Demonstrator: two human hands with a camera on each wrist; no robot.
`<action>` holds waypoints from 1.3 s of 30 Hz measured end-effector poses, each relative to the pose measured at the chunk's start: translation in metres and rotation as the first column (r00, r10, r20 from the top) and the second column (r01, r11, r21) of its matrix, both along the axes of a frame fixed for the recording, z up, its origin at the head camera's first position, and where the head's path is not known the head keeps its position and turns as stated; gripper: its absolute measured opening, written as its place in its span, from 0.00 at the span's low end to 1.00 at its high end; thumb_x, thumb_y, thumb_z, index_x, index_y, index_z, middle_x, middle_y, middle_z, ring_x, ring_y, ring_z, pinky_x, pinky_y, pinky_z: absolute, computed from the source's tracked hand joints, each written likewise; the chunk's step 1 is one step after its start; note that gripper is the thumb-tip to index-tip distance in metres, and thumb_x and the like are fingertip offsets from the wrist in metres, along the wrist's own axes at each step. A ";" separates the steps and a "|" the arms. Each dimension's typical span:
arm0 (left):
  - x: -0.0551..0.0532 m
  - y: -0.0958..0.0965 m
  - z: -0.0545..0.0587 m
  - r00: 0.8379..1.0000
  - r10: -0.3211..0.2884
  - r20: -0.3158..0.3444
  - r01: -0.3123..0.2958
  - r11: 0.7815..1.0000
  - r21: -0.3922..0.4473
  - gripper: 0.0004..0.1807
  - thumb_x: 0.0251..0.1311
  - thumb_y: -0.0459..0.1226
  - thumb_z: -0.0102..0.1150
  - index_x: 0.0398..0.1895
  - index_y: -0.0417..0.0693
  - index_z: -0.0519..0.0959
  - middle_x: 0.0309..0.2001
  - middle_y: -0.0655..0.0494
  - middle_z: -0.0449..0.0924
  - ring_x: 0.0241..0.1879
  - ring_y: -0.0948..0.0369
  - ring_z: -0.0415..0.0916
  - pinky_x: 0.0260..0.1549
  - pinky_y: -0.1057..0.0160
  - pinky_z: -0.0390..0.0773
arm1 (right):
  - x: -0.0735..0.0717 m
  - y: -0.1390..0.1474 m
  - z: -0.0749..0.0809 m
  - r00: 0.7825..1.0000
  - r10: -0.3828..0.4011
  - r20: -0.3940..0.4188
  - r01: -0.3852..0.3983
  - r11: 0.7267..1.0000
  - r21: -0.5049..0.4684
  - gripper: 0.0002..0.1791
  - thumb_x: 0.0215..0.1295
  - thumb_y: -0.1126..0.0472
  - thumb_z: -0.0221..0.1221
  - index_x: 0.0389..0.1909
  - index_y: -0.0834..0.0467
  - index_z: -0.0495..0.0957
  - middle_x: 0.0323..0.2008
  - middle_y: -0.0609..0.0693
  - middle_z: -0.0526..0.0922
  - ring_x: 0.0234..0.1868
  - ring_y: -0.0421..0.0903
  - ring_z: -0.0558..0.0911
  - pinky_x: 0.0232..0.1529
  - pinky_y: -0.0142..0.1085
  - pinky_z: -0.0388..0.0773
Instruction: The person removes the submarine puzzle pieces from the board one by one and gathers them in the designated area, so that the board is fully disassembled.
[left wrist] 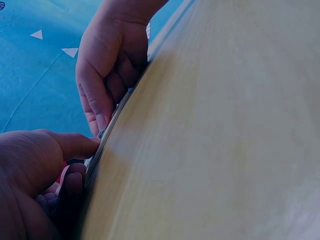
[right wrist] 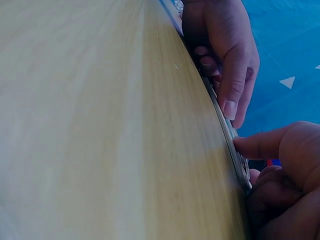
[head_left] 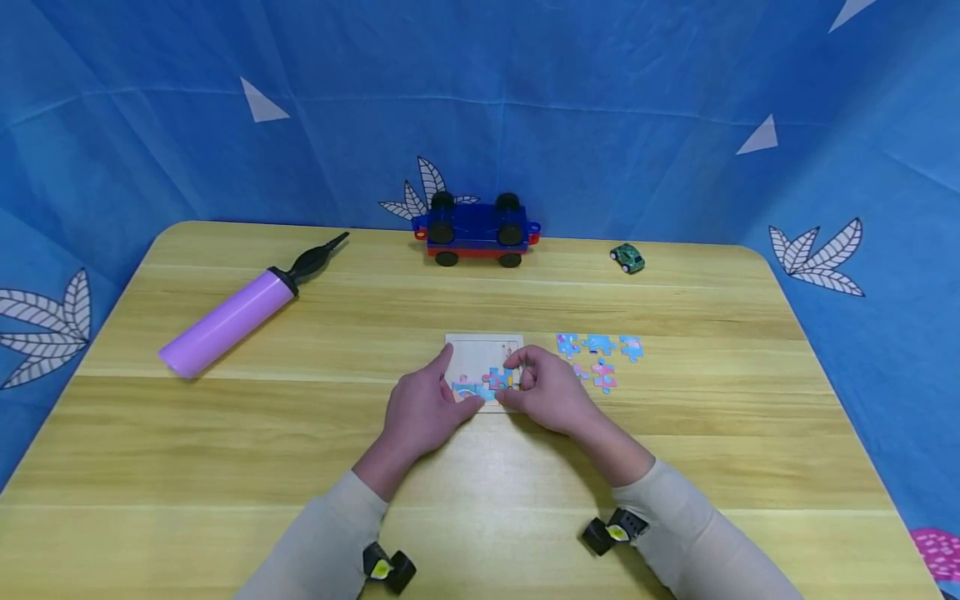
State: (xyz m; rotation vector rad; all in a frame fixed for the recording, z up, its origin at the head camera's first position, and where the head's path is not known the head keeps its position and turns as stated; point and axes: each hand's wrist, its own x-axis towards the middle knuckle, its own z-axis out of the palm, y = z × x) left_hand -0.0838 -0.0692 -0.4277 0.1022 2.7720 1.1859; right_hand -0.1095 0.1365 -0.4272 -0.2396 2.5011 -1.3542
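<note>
Though contact unclear, puzzle board [head_left: 476, 354] between left fingers [head_left: 438, 364] and right fingers [head_left: 528, 355].

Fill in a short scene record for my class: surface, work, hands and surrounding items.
Surface: wood-grain table
Work: puzzle board, some pieces on its near part
Loose pieces: at least five, right of the board
Left hand: at the board's left edge, thumb toward its near side
Right hand: over the board's right side; grip unclear
Far edge: toy truck, green car
Left side: purple pump
</note>
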 end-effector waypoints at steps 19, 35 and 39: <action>0.001 0.000 -0.001 1.000 0.007 0.001 -0.007 1.000 -0.019 0.49 0.52 0.48 0.75 0.74 0.39 0.64 0.18 0.62 0.71 0.19 0.64 0.69 0.21 0.60 0.67 | 0.012 0.006 0.004 0.998 0.056 -0.011 -0.056 0.998 -0.008 0.17 0.57 0.64 0.72 0.45 0.59 0.78 0.16 0.45 0.65 0.18 0.41 0.64 0.33 0.40 0.72; 0.000 0.000 0.001 1.000 0.006 0.018 -0.005 0.999 -0.036 0.49 0.53 0.49 0.74 0.75 0.40 0.63 0.18 0.62 0.71 0.19 0.64 0.69 0.22 0.60 0.67 | 0.041 0.042 0.002 0.995 0.096 0.011 -0.094 0.991 -0.097 0.17 0.56 0.66 0.72 0.44 0.60 0.77 0.17 0.42 0.59 0.20 0.38 0.60 0.46 0.40 0.74; 0.000 0.001 0.001 1.000 0.003 0.016 -0.003 0.999 -0.033 0.49 0.53 0.48 0.74 0.75 0.39 0.62 0.18 0.62 0.71 0.18 0.64 0.68 0.22 0.61 0.66 | 0.048 0.059 0.003 0.997 0.073 0.023 -0.071 0.992 -0.102 0.17 0.56 0.65 0.72 0.44 0.60 0.77 0.18 0.43 0.57 0.21 0.38 0.59 0.46 0.38 0.73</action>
